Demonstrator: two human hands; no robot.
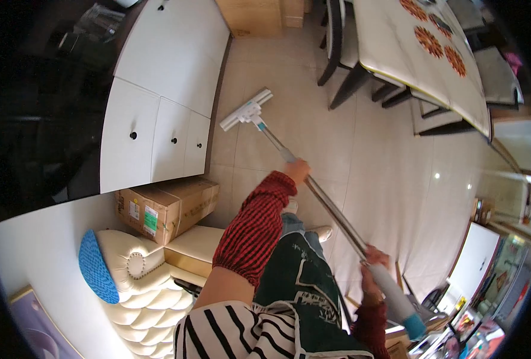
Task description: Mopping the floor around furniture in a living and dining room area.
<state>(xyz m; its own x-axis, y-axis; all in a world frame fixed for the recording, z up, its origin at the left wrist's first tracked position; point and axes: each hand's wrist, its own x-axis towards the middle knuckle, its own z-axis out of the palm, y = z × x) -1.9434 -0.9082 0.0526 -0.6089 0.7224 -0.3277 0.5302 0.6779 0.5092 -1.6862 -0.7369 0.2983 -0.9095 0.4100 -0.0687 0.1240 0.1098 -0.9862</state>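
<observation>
A sponge-type mop crosses the view aslant, its white mop head [247, 109] on the beige tiled floor [288, 80] near the white cabinet. Along the shiny metal pole [335, 211], my left hand [298, 171] grips the lower part, close to a grey collar. Further up, my right hand [373, 264] is closed around the pole just below the thick grey handle [393, 289], which ends in a teal cap. Red-and-black checked sleeve covers are on both forearms. Below the pole, my shoes partly show past a dark green apron [292, 278].
A white cabinet [135, 107] with black knobs stands left of the mop head. Under its near end, a cardboard box [171, 206] rests against a tufted cream sofa [148, 305]. A marble-look table [409, 58] and dark-legged chairs [335, 45] stand at upper right.
</observation>
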